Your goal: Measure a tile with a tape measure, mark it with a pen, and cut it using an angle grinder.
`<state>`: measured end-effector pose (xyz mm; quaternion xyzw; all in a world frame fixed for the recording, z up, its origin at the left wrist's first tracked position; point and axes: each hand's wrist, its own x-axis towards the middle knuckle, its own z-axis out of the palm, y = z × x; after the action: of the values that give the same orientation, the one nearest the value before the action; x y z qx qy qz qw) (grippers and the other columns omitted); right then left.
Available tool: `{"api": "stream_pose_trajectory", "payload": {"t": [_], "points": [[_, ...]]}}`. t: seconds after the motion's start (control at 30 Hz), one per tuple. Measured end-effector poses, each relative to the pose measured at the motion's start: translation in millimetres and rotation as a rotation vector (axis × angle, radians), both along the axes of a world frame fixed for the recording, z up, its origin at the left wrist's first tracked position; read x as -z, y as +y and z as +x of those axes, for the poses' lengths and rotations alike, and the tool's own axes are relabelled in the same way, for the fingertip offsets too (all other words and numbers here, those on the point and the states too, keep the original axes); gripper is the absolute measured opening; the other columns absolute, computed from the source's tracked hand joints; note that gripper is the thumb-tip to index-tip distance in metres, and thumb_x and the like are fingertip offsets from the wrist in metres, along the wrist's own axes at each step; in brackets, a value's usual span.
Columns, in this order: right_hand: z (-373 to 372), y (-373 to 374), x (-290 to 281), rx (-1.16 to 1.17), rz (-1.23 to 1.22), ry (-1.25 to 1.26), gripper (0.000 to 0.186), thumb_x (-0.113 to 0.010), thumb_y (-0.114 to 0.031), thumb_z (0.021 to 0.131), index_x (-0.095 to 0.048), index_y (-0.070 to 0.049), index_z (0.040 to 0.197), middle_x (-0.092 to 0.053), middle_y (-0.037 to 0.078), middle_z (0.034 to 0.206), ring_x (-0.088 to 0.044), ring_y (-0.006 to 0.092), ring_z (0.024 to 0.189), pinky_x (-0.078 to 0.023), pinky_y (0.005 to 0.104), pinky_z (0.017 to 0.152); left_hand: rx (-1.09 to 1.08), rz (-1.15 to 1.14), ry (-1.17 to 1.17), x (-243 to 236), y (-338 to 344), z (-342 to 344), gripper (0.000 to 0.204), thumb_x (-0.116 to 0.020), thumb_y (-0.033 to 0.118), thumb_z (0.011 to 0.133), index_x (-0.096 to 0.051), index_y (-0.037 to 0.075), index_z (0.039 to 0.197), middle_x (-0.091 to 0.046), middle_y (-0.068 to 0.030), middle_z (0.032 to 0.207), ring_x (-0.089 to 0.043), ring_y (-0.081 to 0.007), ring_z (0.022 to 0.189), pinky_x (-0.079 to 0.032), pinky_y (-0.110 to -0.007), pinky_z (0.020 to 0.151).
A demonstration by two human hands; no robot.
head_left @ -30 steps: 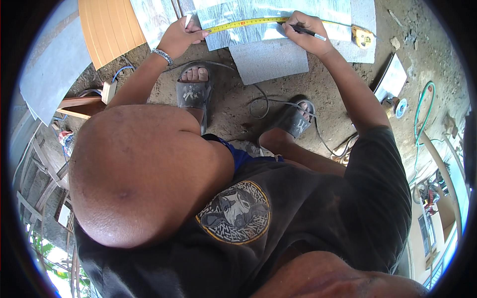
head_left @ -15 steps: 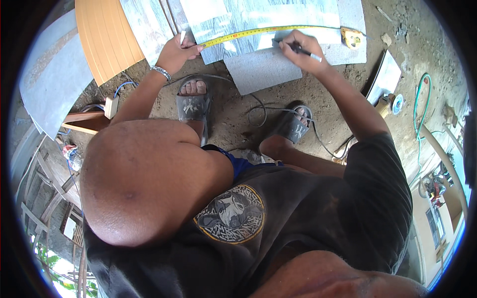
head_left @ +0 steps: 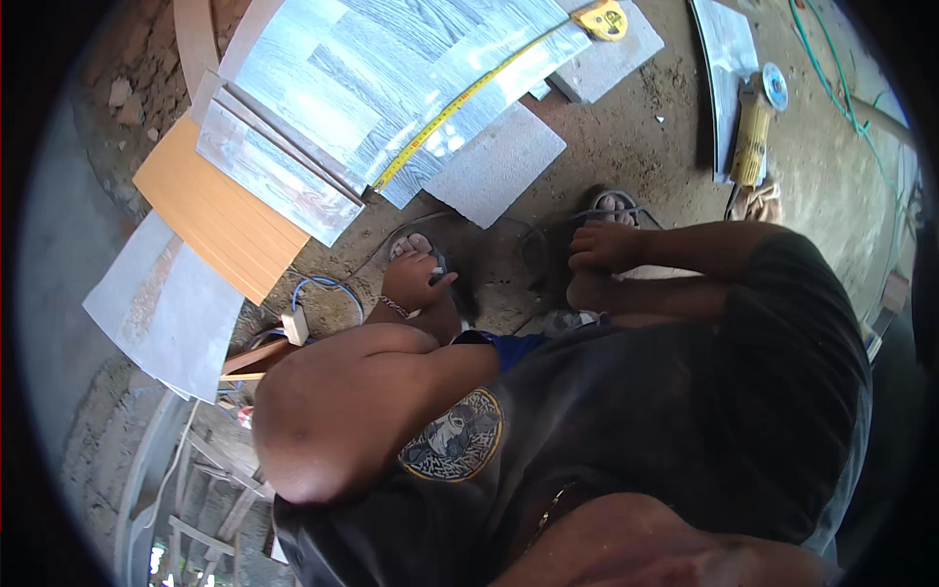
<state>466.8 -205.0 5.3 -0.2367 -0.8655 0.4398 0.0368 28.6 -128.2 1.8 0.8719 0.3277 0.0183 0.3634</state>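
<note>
Orange grooved panel (head_left: pixel 220 210): adjoins stacked grey sheets (head_left: pixel 176 303) at left. Blue cable (head_left: pixel 328 282): looped on the dirt floor (head_left: pixel 626 137), near a pale block (head_left: pixel 294 326). Yellow-bodied angle grinder (head_left: pixel 751 142): at right, disc fitted, alongside a glossy sheet (head_left: pixel 726 59); contact cannot be determined. Green line (head_left: pixel 831 78): trails at upper right. Broken rubble (head_left: pixel 122 103): upper left. Weathered timbers (head_left: pixel 203 536): lower left, crossing one another.
</note>
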Motion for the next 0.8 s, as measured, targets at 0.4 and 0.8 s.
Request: {"api": "stream_pose_trajectory", "payload": {"t": [0.4, 0.8], "points": [[1, 2, 17, 0.03, 0.008, -0.042, 0.031, -0.069, -0.022, 0.082, -0.058, -0.015, 0.11, -0.058, 0.006, 0.103, -0.056, 0.0291, 0.108, -0.047, 0.0458, 0.092, -0.045, 0.049, 0.06, 9, -2, 7, 0.035, -0.073, 0.035, 0.085, -0.063, 0.007, 0.068, -0.066, -0.0145, 0.073, -0.065, -0.0348, 0.07, -0.051, -0.046, 0.066], [-53, 101, -25, 0.134, 0.385, 0.062, 0.034, -0.067, -0.018, 0.082, -0.063, -0.012, 0.115, -0.061, 0.01, 0.128, -0.058, 0.029, 0.121, -0.04, 0.0464, 0.098, -1.052, -0.18, -0.228, 2, 41, -12, 0.042, -0.08, 0.031, 0.086, -0.05, 0.003, 0.085, -0.057, -0.0064, 0.074, -0.054, -0.0141, 0.064, -0.047, -0.033, 0.06]]}}
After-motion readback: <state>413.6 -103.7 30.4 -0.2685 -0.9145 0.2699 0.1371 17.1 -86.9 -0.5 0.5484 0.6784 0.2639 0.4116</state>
